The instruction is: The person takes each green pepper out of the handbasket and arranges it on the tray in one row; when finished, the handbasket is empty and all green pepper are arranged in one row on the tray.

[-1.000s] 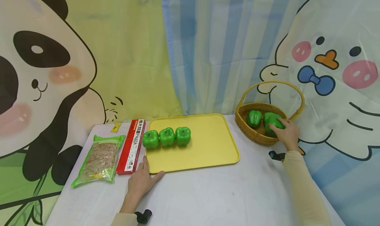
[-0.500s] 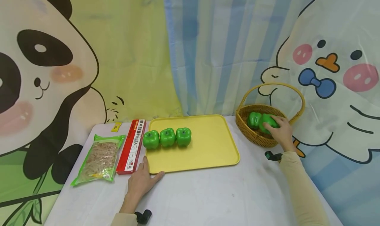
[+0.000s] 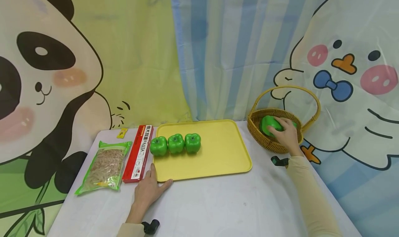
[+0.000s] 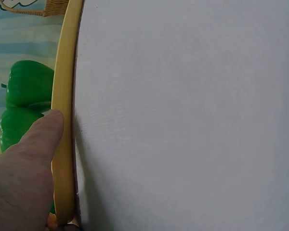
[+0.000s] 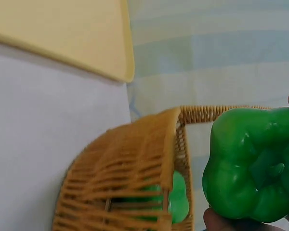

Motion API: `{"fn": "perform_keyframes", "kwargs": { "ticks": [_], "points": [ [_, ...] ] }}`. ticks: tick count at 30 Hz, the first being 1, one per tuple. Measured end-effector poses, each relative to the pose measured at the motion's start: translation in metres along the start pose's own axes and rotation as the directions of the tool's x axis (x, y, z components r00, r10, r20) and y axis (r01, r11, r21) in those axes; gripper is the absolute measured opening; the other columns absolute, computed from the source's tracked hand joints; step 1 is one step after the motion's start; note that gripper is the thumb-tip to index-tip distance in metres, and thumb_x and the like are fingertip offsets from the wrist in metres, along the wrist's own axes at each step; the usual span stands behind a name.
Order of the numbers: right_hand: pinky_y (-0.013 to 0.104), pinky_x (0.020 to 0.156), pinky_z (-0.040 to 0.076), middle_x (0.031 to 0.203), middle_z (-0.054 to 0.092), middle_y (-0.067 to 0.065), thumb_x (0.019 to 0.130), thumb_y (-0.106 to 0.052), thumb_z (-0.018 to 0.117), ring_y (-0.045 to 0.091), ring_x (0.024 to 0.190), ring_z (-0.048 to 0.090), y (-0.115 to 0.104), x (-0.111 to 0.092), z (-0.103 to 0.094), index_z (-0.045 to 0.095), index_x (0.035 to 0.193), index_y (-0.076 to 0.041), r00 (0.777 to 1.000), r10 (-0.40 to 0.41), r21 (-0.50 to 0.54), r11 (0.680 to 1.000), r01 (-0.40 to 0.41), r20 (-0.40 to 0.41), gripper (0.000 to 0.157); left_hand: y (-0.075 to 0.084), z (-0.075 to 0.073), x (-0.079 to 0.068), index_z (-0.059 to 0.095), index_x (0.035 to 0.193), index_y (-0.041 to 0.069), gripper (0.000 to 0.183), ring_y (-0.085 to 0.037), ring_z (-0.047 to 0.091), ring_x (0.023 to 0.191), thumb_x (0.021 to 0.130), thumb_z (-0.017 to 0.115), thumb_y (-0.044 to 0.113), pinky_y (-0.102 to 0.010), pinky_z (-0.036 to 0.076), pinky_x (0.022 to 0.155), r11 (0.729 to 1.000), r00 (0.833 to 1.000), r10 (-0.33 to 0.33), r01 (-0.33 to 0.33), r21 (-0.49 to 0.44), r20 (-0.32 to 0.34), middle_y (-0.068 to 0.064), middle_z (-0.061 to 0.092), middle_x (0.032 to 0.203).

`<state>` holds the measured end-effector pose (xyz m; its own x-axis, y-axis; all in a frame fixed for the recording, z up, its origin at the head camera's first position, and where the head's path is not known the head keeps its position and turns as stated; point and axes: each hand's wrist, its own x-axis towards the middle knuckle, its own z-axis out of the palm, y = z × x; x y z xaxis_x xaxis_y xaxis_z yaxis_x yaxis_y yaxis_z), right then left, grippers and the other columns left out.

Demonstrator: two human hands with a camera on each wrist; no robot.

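Note:
My right hand (image 3: 285,133) grips a green bell pepper (image 5: 253,166) over the wicker basket (image 3: 270,146), with fingertips above and below it in the right wrist view. Another green pepper (image 5: 179,197) shows inside the basket, partly hidden by the wicker wall. At the near left corner of the yellow tray (image 3: 222,150) rests my left hand (image 3: 148,192), its thumb (image 4: 47,129) straight against the front rim and its fingers along the left side. Three green bell peppers (image 3: 176,143) stand in a row on the tray's left part.
Left of the tray lies a red and white pasta box (image 3: 138,154). Beside it is a clear, green-edged bag of brown noodles (image 3: 106,166), with a small yellow packet (image 3: 122,133) behind. The basket's tall handle (image 3: 288,87) arches over its opening; a printed curtain (image 3: 215,57) hangs behind the table.
My right hand has moved left across the basket with the green bell pepper, which now covers the place where another pepper showed. My left hand and the tray have stayed put.

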<state>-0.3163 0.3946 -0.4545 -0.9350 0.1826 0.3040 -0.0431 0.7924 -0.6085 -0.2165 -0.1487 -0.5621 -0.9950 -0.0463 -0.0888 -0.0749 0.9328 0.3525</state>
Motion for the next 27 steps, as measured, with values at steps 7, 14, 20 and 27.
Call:
{"fn": "perform_keyframes", "kwargs": {
  "ticks": [7,14,20,27],
  "points": [
    [0.056,0.086,0.044,0.153,0.042,0.024,0.094,-0.045,0.064,0.044,0.119,0.049,-0.015,0.004,0.012,0.040,0.155,-0.017,0.999,-0.049,0.045,0.998,0.048,0.020,0.072,0.000,0.000,0.000,0.018,0.157,-0.005,0.119,-0.029,0.060,0.082,0.080,0.067,0.071,-0.051,0.056,0.080,1.000,1.000,0.000,0.000,-0.003,0.001,-0.029,0.053,0.138],
    [0.048,0.082,0.047,0.141,0.051,0.024,0.092,-0.048,0.066,0.038,0.110,0.054,-0.030,0.007,0.021,0.042,0.149,-0.013,0.997,-0.017,0.090,0.996,0.011,0.070,0.071,0.001,-0.001,0.000,0.019,0.157,-0.005,0.118,-0.027,0.058,0.078,0.081,0.066,0.073,-0.049,0.055,0.075,1.000,1.000,0.004,-0.004,-0.007,-0.005,-0.028,0.053,0.138],
    [0.048,0.081,0.048,0.138,0.052,0.024,0.092,-0.045,0.068,0.039,0.107,0.056,-0.041,0.008,0.024,0.045,0.147,-0.010,0.995,-0.047,0.108,0.993,0.037,0.092,0.070,0.001,-0.002,-0.002,0.019,0.157,-0.006,0.118,-0.027,0.059,0.078,0.081,0.066,0.072,-0.049,0.055,0.074,1.000,1.000,0.007,-0.008,-0.008,-0.006,-0.028,0.054,0.136],
    [0.056,0.089,0.043,0.139,0.043,0.024,0.091,-0.039,0.069,0.040,0.114,0.048,-0.046,0.011,0.032,0.053,0.140,-0.009,0.989,-0.119,0.102,0.989,0.109,0.089,0.060,0.000,-0.002,-0.002,0.020,0.157,-0.006,0.118,-0.027,0.058,0.075,0.081,0.065,0.073,-0.049,0.055,0.071,1.000,1.000,0.011,-0.011,-0.008,-0.008,-0.029,0.054,0.136]
  ]
}}
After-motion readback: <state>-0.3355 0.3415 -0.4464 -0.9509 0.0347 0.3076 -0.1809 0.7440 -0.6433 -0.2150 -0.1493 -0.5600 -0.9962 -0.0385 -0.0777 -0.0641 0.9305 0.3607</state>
